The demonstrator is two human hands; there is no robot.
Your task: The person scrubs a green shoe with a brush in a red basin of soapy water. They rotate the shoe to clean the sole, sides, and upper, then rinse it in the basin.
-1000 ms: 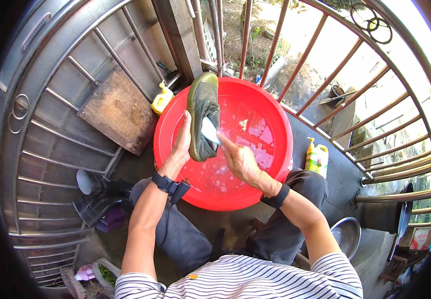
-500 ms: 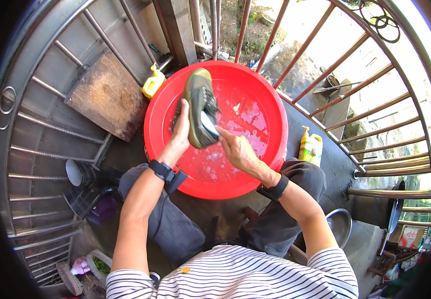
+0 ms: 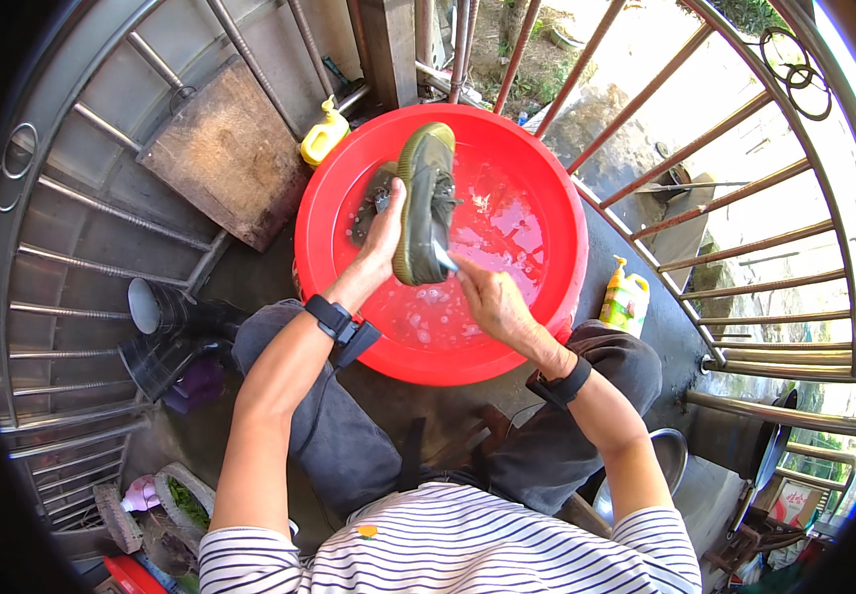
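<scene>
Over a red basin (image 3: pixel 566 213), my left hand (image 3: pixel 384 233) grips a dark green lace-up shoe (image 3: pixel 426 198) by its side, toe pointing away and sole edge turned left. My right hand (image 3: pixel 497 302) is closed round a pale blue-white brush-like tool (image 3: pixel 445 259), whose end meets the heel opening; most of it is hidden by the shoe and fingers. Behind my left hand, a second dark shoe (image 3: pixel 372 203) rests against the basin's left inner side, partly covered. Soapy water (image 3: pixel 507 233) with bubbles fills the bottom of the basin.
Yellow pump bottles stand left (image 3: pixel 325 134) and right (image 3: pixel 626 297) of the basin. Metal railings (image 3: pixel 646 109) curve around both sides, with a wooden board (image 3: pixel 225 153) leaning at the left. Dark boots (image 3: pixel 170 332) lie by my left knee; a metal bowl (image 3: pixel 667 455) is beyond my right leg.
The shoe has turned so its opening faces more to the right, and the tool has drawn partly out of the opening. The whole view has shifted slightly, showing more of the second shoe.
</scene>
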